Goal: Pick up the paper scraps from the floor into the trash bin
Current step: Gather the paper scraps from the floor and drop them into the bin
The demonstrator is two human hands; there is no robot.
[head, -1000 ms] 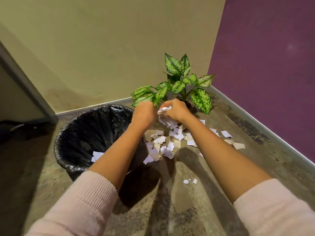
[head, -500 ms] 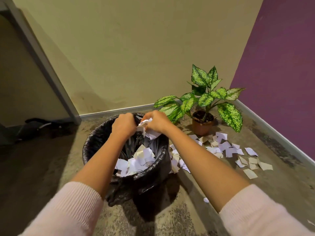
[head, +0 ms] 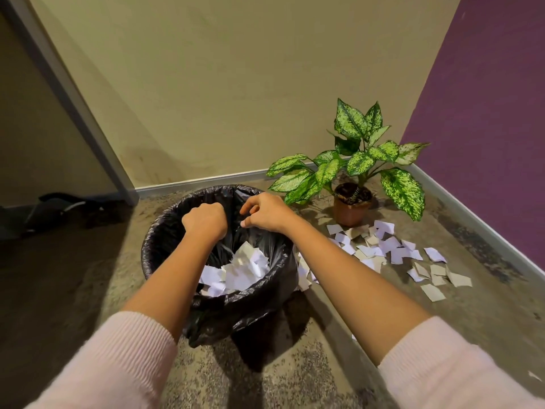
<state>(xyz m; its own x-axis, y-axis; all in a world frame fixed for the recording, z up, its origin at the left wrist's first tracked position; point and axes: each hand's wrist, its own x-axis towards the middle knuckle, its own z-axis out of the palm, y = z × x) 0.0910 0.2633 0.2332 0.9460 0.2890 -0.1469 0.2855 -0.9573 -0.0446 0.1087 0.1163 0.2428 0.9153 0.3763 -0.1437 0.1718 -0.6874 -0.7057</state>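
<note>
The trash bin (head: 165, 231), lined with a black bag, stands on the floor in front of me with a heap of white paper scraps (head: 241, 270) inside. Both hands hover over its opening. My left hand (head: 205, 221) is curled into a fist, knuckles up, with no paper showing in it. Beside it my right hand (head: 265, 214) has its fingers loosely bent and holds nothing I can see. Several more paper scraps (head: 383, 246) lie scattered on the floor to the right of the bin.
A potted plant (head: 351, 212) with speckled green leaves stands in the corner just behind the floor scraps. A purple wall (head: 486, 113) closes the right side. A grey door frame (head: 73, 98) and a dark object (head: 53, 208) lie at left.
Both hands carried a bunch of scraps from the floor pile leftwards over the bin. The bunch is gone from between my hands, and the heap in the bin has grown.
</note>
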